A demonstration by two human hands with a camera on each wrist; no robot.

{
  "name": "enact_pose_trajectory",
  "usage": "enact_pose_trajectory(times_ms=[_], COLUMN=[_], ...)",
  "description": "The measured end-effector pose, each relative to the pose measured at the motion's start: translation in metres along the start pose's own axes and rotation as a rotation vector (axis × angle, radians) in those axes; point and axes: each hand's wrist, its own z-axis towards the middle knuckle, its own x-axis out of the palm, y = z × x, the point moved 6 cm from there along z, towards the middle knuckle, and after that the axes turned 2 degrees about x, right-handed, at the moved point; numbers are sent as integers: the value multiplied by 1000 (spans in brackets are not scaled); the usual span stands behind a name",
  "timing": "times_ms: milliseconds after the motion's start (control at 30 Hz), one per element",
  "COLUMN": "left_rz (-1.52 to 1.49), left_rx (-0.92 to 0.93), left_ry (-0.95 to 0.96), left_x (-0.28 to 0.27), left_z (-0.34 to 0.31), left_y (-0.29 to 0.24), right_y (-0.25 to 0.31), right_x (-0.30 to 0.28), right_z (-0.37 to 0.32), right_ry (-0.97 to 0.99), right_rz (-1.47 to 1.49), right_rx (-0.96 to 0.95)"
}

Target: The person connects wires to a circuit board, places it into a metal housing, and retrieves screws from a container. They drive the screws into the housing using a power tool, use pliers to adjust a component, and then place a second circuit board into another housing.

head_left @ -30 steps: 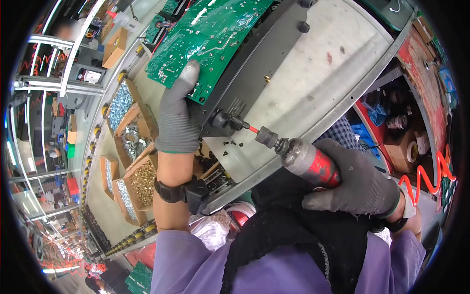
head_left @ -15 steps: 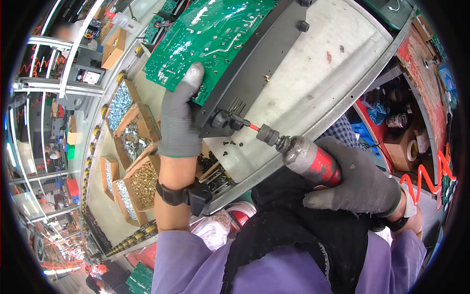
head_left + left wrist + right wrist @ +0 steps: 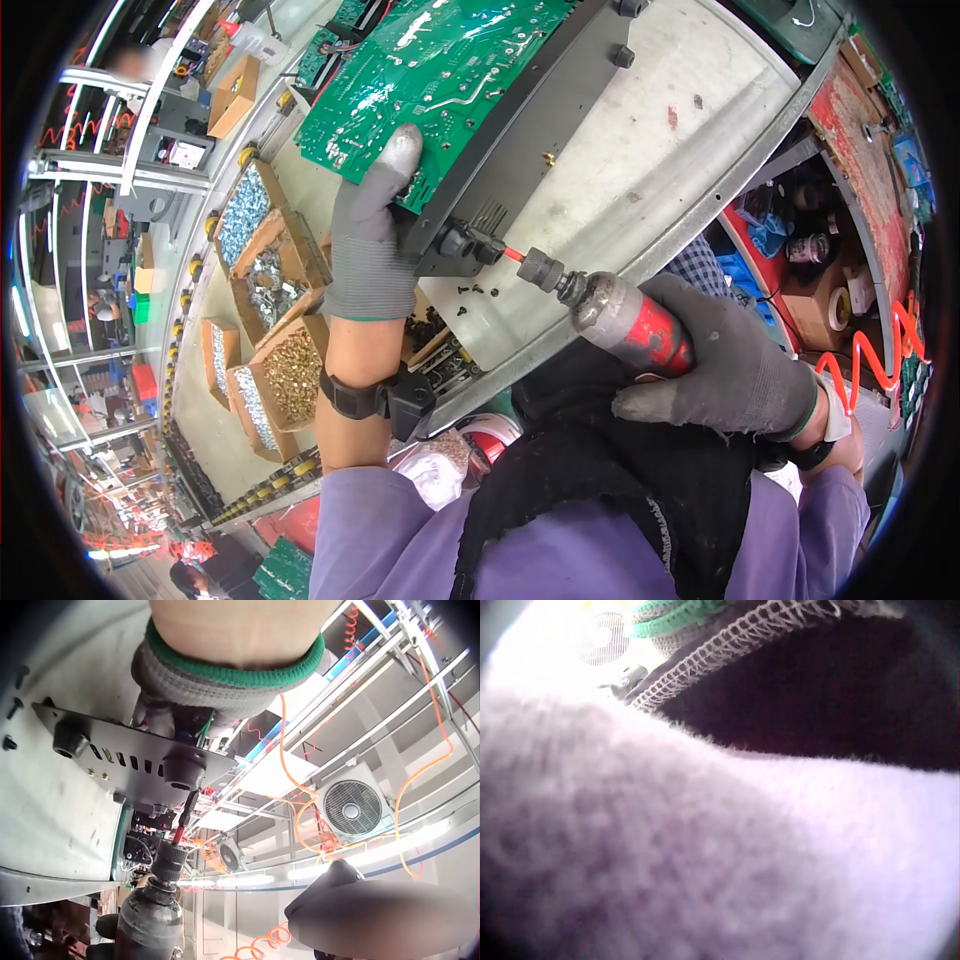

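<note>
In the head view, my gloved left hand (image 3: 375, 225) grips the near corner of a dark metal panel (image 3: 540, 150), its thumb lying on the green circuit board (image 3: 430, 85) attached behind it. Black rubber feet stick out of the panel's corners. My gloved right hand (image 3: 740, 375) holds a worn red and grey power screwdriver (image 3: 640, 325) round its body. The screwdriver's bit meets the near rubber foot (image 3: 455, 242). The left wrist view shows the bit against that foot (image 3: 182, 772) from below. Blurred cloth fills most of the right wrist view.
Cardboard trays of brass-coloured (image 3: 290, 380) and silvery (image 3: 247, 215) small hardware stand at the left. Several loose dark screws (image 3: 477, 290) lie on the pale work surface (image 3: 690, 110). A red coiled hose (image 3: 870, 365) hangs at the right, beside a cluttered shelf (image 3: 800, 250).
My left hand has shifted slightly right, and the panel with its board has tilted a little. The screwdriver has stayed at the same foot, with my right hand nearly still.
</note>
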Motion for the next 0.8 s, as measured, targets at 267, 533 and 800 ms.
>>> enact_pose_trajectory(times_ms=[267,533,800], left_rz=[-4,4,-108], left_rx=[20,61,-37], left_ry=[41,32,30], left_x=[8,3,1], left_z=[-3,2,2], left_y=[-5,-3,6], right_y=[2,9,10], right_x=[1,1,1], right_z=[-6,-8,-6], right_ry=[24,23,-43], right_rz=[48,5,-76], right_rx=[46,95,25])
